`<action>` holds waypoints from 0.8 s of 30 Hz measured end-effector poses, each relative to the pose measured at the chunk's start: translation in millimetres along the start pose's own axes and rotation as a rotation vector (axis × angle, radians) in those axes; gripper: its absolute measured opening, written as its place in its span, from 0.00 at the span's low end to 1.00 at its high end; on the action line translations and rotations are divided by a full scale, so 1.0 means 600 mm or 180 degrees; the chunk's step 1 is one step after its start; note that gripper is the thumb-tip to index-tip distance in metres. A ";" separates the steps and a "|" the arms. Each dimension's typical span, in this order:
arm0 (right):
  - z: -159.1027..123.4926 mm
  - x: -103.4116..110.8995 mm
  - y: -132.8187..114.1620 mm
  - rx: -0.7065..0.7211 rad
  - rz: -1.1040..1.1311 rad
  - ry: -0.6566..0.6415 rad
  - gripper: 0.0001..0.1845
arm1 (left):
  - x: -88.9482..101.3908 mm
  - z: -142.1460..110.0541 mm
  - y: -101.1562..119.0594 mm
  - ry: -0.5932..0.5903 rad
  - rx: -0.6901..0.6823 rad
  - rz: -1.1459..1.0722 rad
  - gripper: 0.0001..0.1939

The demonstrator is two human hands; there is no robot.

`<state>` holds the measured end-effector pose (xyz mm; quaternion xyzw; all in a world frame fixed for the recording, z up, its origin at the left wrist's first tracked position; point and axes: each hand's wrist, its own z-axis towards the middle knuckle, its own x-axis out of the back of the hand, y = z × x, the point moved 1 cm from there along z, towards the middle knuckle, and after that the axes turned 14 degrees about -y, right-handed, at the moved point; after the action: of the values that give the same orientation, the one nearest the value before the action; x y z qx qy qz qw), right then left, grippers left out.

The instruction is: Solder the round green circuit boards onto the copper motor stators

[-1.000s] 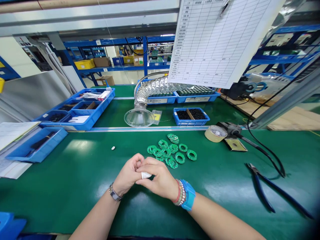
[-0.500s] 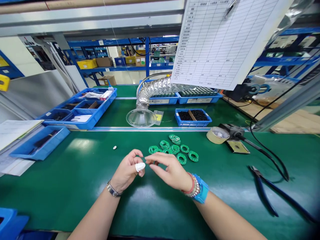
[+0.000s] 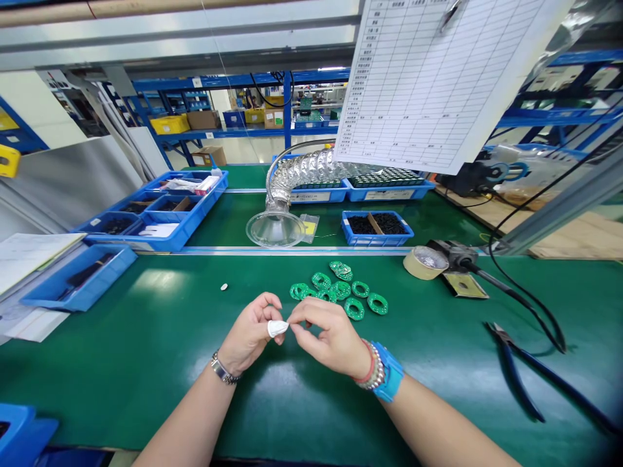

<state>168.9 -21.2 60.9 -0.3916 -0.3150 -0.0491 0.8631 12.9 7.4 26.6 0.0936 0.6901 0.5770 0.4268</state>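
Left hand: my left hand (image 3: 250,332) has its fingers loosely curled, 1 finger sheathed in a white finger cot (image 3: 277,328).
Right hand: my right hand (image 3: 331,338) pinches the cot between 2 fingers.
Handling: light, soft, thin; hold by the edge.
Place: above the tabletop (image 3: 146,383).
Change: my pinching fingers were apart from it earlier.

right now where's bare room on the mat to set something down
The green mat is open between the blue tray and your left hand, apart from a small white piece. Another patch lies between the green ring boards and the blue-handled pliers. It's crowded around the boards and the tape roll.
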 end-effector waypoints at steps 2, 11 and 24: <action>0.000 0.002 0.000 0.0010 -0.0009 0.0004 0.08 | 0.002 0.000 0.001 0.0021 0.0003 0.0020 0.17; -0.001 -0.004 0.004 0.0057 -0.0180 -0.0692 0.16 | -0.005 0.002 0.005 0.0256 0.0108 0.0404 0.18; 0.001 -0.019 0.008 0.0221 -0.0017 -0.0465 0.06 | -0.004 0.000 -0.005 0.0090 0.0201 0.0557 0.18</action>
<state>161.0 -19.2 51.2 -0.3632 -0.3798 -0.0118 0.8507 15.7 5.1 25.0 0.1588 0.7031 0.5912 0.3618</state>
